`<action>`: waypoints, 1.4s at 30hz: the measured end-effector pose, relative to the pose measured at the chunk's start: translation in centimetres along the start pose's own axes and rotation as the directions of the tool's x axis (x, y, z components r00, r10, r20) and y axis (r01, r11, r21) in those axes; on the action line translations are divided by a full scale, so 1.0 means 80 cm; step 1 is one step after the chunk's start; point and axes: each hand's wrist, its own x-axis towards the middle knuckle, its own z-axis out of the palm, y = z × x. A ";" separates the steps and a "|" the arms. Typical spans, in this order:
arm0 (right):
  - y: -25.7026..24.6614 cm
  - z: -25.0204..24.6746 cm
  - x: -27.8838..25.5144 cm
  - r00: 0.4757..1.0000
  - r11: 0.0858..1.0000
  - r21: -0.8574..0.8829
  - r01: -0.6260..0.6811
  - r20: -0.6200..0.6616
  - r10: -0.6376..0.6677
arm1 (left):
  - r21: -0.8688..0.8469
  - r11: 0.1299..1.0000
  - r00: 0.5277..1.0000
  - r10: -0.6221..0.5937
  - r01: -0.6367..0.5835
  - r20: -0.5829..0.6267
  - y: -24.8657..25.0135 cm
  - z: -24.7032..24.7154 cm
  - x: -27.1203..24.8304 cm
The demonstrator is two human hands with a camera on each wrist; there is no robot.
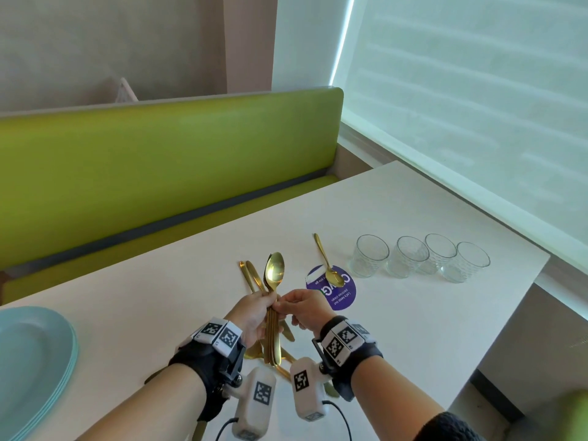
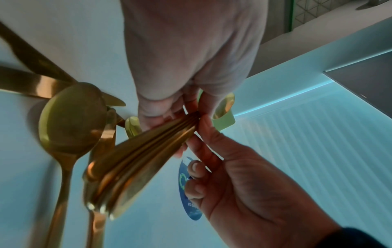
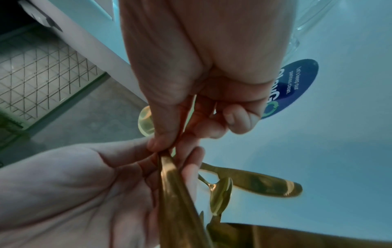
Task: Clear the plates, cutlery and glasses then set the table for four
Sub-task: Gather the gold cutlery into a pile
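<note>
Head view shows both hands meeting above a white table [image 1: 413, 313] around a bundle of gold spoons [image 1: 274, 300], held upright with the bowls uppermost. Left hand [image 1: 251, 316] wraps the handles in its curled fingers, while the right hand [image 1: 304, 308] pinches the same handles from the other side — thumb and forefinger closed on the metal, the other fingers tucked in. Left wrist view gives the stacked handles fanned slightly where the right hand's fingertips [image 2: 204, 124] meet them. Beneath the hands more gold cutlery [image 1: 251, 275] lies loose on the table, knives among it, though the exact count cannot be told. One single gold spoon [image 1: 327, 262] lies apart, its bowl resting on a round purple sticker [image 1: 342, 296] stuck to the tabletop. Just beyond that stand four clear glasses [image 1: 420, 257] in a row, close together near the table's far corner. At the left edge sits a stack of pale blue plates [image 1: 31, 361] — partly out of frame. A green bench [image 1: 143, 173] runs along the far side of the table.
</note>
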 end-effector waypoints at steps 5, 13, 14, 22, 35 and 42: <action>-0.013 -0.016 0.029 1.000 0.977 -0.212 -0.012 0.009 0.014 | -0.045 0.998 0.993 0.036 -0.041 -0.115 0.011 -0.008 0.020; -0.037 -0.059 0.102 0.949 0.719 -0.660 -0.218 -0.316 -0.003 | -0.112 0.993 0.975 0.010 -0.036 -0.223 0.020 -0.040 0.040; -0.038 -0.061 0.108 0.942 0.721 -0.657 -0.222 -0.335 -0.015 | -0.109 0.993 0.973 0.011 -0.038 -0.231 0.019 -0.042 0.041; -0.027 -0.075 0.150 0.929 0.549 -0.770 -0.324 -0.367 0.034 | -0.054 0.998 0.958 0.025 -0.042 -0.287 0.016 -0.067 0.054; -0.040 -0.059 0.136 0.942 0.531 -0.805 -0.265 -0.335 -0.036 | 0.035 0.999 0.950 0.048 -0.040 -0.310 0.016 -0.083 0.056; -0.084 -0.001 0.075 0.873 -0.003 -0.937 0.349 0.326 -0.363 | 0.260 0.963 0.922 0.166 -0.075 -0.349 0.029 -0.102 0.039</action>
